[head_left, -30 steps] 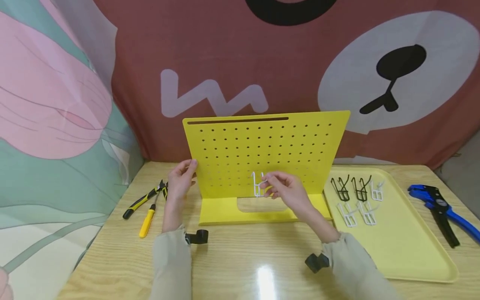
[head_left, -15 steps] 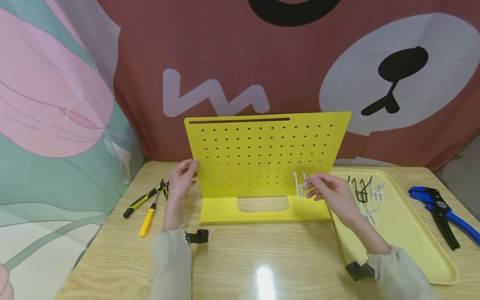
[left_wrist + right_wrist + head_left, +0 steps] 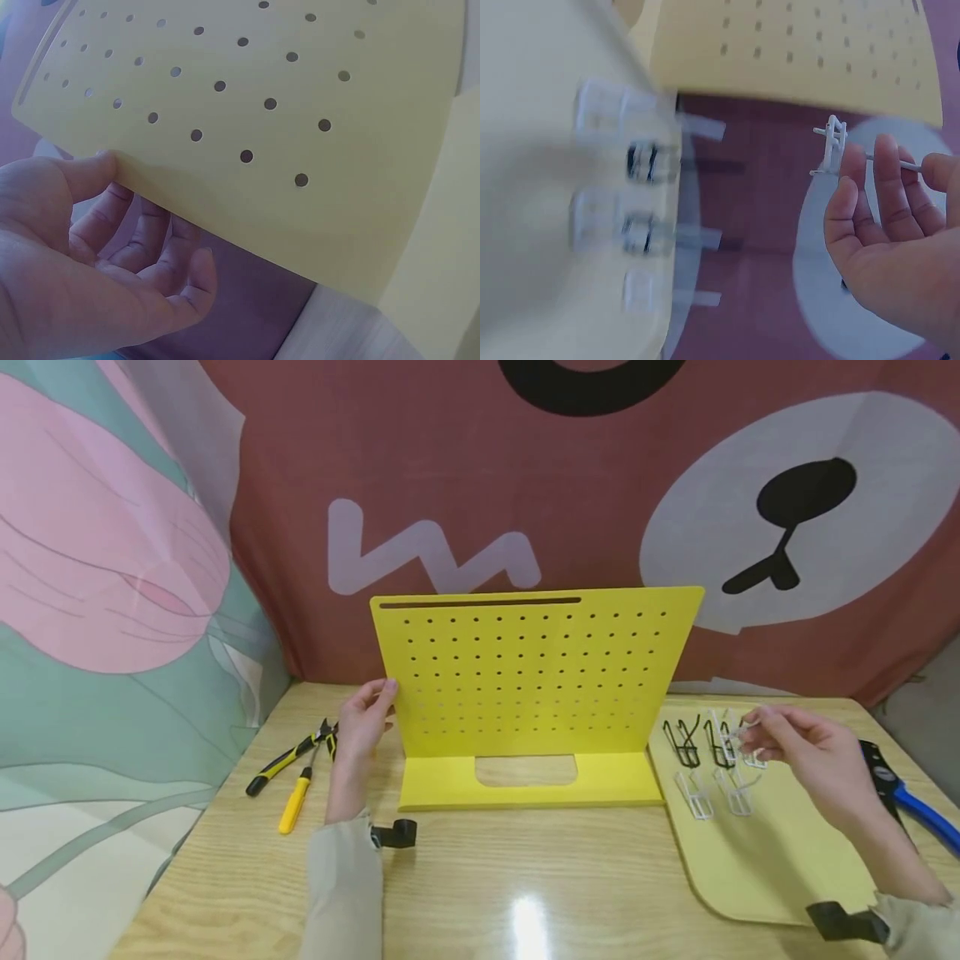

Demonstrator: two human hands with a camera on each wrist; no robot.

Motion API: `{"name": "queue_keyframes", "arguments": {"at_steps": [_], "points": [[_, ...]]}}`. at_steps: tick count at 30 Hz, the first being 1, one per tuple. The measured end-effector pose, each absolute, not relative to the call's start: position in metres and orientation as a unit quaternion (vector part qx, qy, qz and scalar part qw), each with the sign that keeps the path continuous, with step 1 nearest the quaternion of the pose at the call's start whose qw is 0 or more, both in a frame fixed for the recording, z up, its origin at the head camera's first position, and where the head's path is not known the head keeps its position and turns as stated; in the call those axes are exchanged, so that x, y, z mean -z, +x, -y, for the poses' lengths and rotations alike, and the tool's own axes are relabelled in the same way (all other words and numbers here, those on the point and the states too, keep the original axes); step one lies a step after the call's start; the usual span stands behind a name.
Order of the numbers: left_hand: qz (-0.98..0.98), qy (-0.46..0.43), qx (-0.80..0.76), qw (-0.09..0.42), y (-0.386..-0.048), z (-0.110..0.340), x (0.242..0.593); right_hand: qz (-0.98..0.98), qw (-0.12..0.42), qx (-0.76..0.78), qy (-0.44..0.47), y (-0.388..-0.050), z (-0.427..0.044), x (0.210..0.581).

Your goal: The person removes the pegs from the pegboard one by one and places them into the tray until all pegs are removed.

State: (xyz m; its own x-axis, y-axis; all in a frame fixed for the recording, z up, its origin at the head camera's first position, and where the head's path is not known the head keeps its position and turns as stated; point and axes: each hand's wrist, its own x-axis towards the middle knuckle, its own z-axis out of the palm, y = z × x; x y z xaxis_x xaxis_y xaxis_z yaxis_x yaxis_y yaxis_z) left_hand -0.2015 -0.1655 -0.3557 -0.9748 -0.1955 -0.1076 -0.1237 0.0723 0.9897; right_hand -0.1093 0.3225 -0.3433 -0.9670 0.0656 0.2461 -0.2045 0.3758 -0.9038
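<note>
A yellow pegboard (image 3: 525,743) stands upright on its bent yellow base in the head view. At its left edge my left hand (image 3: 362,718) grips the sheet; the left wrist view has the thumb (image 3: 94,174) on the front and curled fingers behind the edge. Over the tray, my right hand (image 3: 813,760) pinches a white wire pegboard hook (image 3: 834,146) by its thin prong, above the table and apart from the board. Beneath lie two black hooks (image 3: 684,746) and several white hooks (image 3: 697,797), one partly hidden by the right hand.
The hooks lie on a pale yellow tray (image 3: 780,868) right of the board. Blue-and-black cutters (image 3: 926,814) are beyond it, partly covered by the right arm. Yellow-and-black pliers (image 3: 281,767) and a yellow-handled screwdriver (image 3: 296,806) lie at the left. A printed cloth (image 3: 465,460) hangs behind.
My right hand has carried the white hook rightward, from in front of the pegboard's middle to over the tray. The left hand keeps its grip on the board's edge.
</note>
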Motion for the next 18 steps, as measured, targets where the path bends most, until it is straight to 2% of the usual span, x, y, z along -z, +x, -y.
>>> {"name": "queue_keyframes", "arguments": {"at_steps": [8,18], "points": [[0.733,0.103,0.672,0.027,-0.203,0.162,0.355,0.835,0.115,-0.538,0.000,-0.094,-0.374,0.364],[0.734,0.097,0.672,0.025,-0.206,0.161,0.356,0.873,0.029,-0.482,-0.066,-0.083,-0.402,0.399]]}}
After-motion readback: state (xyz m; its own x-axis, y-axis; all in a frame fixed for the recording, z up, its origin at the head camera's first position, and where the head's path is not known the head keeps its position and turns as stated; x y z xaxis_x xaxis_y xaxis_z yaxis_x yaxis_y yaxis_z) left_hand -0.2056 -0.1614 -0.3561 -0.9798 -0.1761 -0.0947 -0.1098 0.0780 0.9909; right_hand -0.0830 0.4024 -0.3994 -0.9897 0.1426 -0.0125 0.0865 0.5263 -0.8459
